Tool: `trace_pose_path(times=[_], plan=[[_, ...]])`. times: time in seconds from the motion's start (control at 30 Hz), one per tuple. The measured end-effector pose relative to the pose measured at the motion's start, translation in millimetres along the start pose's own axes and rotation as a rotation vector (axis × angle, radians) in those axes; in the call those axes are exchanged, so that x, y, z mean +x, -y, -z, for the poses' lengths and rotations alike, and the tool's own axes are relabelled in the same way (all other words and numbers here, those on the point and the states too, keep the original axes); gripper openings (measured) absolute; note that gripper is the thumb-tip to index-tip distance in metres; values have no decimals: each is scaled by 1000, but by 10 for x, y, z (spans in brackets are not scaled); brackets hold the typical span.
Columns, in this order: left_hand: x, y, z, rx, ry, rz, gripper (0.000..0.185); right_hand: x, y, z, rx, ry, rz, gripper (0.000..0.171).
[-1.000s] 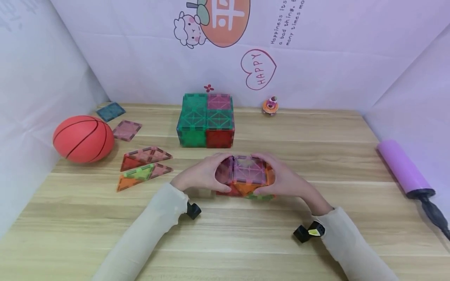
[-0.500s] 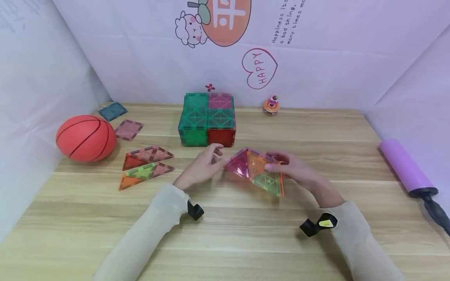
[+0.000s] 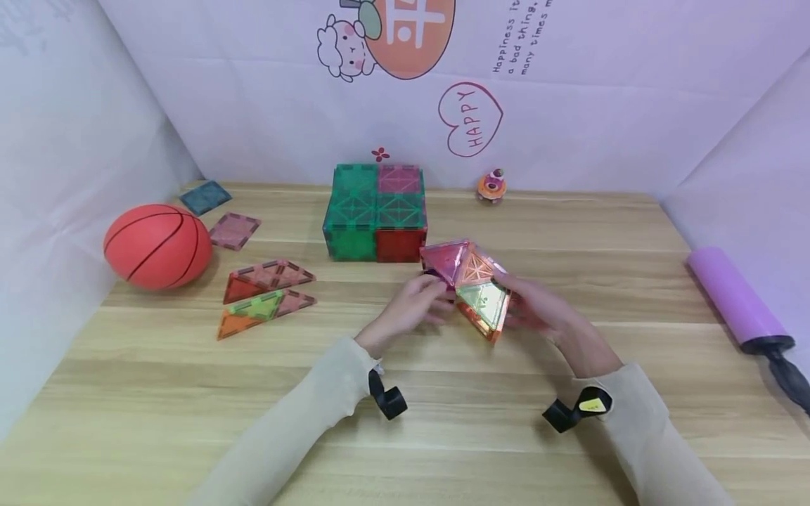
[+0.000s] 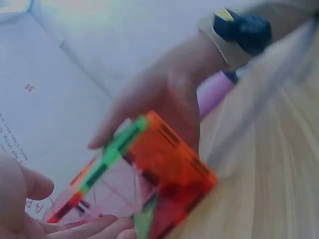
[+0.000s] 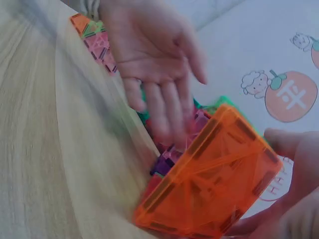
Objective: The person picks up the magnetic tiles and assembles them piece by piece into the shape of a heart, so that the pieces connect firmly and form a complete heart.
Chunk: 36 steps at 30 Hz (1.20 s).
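**Tile cluster lifted and tipped between both hands**

Since the earlier frame, the translucent pink, orange and green magnetic-tile cluster (image 3: 471, 284) has been raised and tilted toward the far edge of the wooden table (image 3: 569, 232), just in front of the green-and-red tile box (image 3: 376, 214). It is gripped from the right by the right hand (image 3: 538, 309); the left hand (image 3: 414, 309), fingers extended, touches its left face.

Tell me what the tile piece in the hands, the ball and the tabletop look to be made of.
Tile piece: glossy translucent plastic, since light shows through its coloured panels. Ball: probably matte rubber, orange with black seams. Tabletop: pale wood or wood-look laminate; grain lines show, but which one is unclear.
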<state>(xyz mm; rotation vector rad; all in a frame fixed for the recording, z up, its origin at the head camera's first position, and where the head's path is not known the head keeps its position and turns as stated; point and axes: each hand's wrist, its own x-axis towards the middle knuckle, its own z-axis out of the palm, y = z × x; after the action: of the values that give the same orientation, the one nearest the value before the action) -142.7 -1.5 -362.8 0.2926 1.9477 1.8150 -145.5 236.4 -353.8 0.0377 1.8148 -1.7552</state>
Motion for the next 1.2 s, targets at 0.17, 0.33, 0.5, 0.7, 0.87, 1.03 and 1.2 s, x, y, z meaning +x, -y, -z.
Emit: trace_pose_path(times=[0.17,0.33,0.5,0.7,0.87,1.03,1.2], plan=[[55,-96,-111,-246,27,20,17,-88,37,-83,-195,-137,-12,65],[107,-152,-132,-343,21,11,14,-219,15,-189,-393,-220,69,67],[179,-171,-105,-315,23,-9,13,-257,-85,-264,-397,-211,218,86],[182,-259,73,-77,-82,-36,35,-211,-142,-327,-471,-264,261,103],[117,-408,422,189,-316,-144,32,-155,-113,-333,-522,-318,228,106],[62,-461,786,307,-627,-253,19,-7,-35,-285,-536,-351,230,105],[74,-362,1034,317,-829,-273,18,221,66,-248,-521,-393,227,105]])
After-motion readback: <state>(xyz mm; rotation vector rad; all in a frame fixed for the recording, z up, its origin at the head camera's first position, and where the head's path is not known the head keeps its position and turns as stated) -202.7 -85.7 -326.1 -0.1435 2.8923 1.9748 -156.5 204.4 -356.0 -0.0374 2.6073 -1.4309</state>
